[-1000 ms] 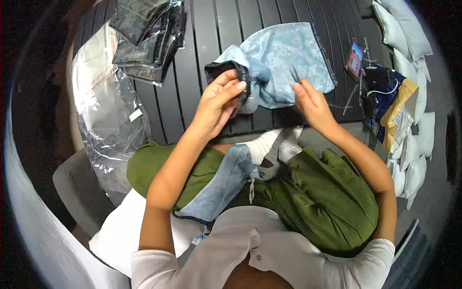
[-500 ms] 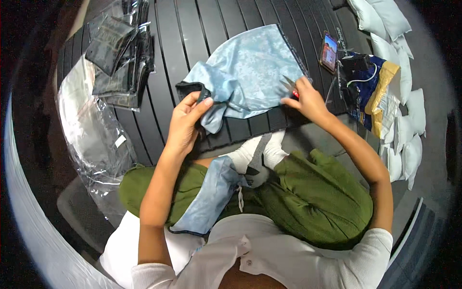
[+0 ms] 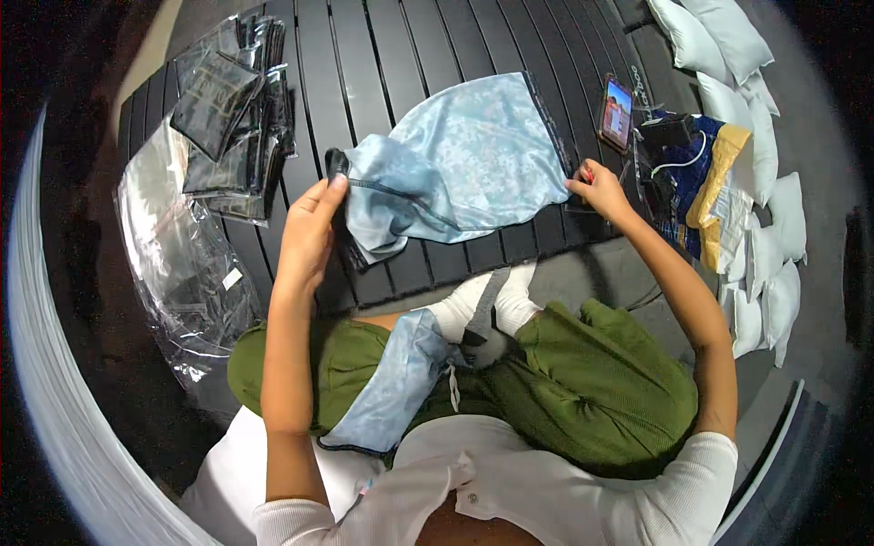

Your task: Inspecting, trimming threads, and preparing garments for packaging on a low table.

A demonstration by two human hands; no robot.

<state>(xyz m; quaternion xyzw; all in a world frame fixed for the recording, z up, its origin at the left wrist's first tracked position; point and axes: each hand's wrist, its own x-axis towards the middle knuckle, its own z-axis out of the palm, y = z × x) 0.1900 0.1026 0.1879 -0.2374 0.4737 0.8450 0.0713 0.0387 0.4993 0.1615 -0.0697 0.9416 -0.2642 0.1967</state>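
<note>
Head view: left hand pinches blue cloth by its dark edge; right hand, curled round small red object, pinches near-right corner. Cloth spread on black slatted table.

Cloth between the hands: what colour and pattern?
The cloth is light blue with paler mottling, clearest in the head view.

There are two pale-blue cloths, one phone, one white cable and two socks.
</note>
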